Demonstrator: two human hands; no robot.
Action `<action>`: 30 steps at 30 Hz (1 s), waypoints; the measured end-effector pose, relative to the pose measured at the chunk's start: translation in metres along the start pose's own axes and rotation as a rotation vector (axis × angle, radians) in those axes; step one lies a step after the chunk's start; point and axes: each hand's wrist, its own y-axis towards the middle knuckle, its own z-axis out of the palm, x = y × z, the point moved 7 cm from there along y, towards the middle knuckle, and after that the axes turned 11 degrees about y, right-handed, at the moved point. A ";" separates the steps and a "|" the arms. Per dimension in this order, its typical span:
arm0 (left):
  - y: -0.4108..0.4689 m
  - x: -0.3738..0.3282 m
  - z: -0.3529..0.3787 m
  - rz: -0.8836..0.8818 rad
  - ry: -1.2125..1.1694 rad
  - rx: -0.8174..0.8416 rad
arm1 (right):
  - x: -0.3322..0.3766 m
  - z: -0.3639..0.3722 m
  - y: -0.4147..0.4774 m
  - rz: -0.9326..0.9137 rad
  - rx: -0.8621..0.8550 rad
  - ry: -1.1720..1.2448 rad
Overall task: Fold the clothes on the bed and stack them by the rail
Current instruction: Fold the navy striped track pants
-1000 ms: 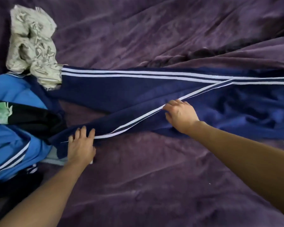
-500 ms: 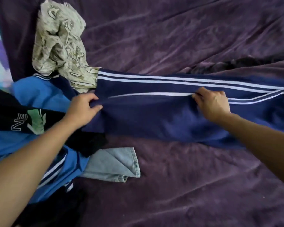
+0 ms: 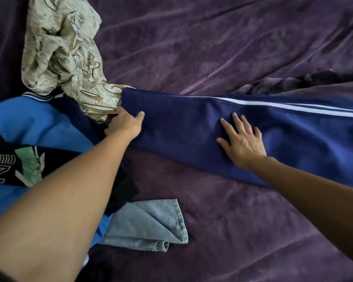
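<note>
Navy track pants (image 3: pixel 181 129) with white side stripes lie stretched across the purple bed cover, one leg laid over the other. My left hand (image 3: pixel 127 122) holds the hem end at the left, thumb on top and fingers tucked under the cloth. My right hand (image 3: pixel 243 140) lies flat on the middle of the pants with its fingers spread. The waist end runs out of view to the right.
A crumpled beige patterned garment (image 3: pixel 63 58) touches the hem end. A bright blue garment (image 3: pixel 39 123), a black shirt with a green print (image 3: pixel 18 163) and light denim (image 3: pixel 147 222) are piled at the left. The purple bed cover (image 3: pixel 212 47) stretches beyond.
The near leg was lifted and laid over the far leg, hiding most of the stripes. My right hand let go of the cloth and now presses flat on it. My left hand moved up to the hem.
</note>
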 end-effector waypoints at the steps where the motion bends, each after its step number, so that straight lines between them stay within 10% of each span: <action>1: -0.002 0.000 -0.001 -0.009 -0.004 -0.057 | -0.002 0.014 0.001 0.032 0.037 -0.007; 15: -0.112 -0.101 -0.124 0.593 -0.014 -0.589 | -0.095 -0.044 -0.045 0.158 -0.099 0.080; 20: -0.228 -0.213 -0.076 0.877 -0.098 -0.448 | -0.184 -0.082 -0.097 0.354 -0.258 0.293; 30: -0.340 -0.340 0.119 0.880 -0.042 -0.039 | -0.359 -0.106 -0.175 0.481 -0.337 0.325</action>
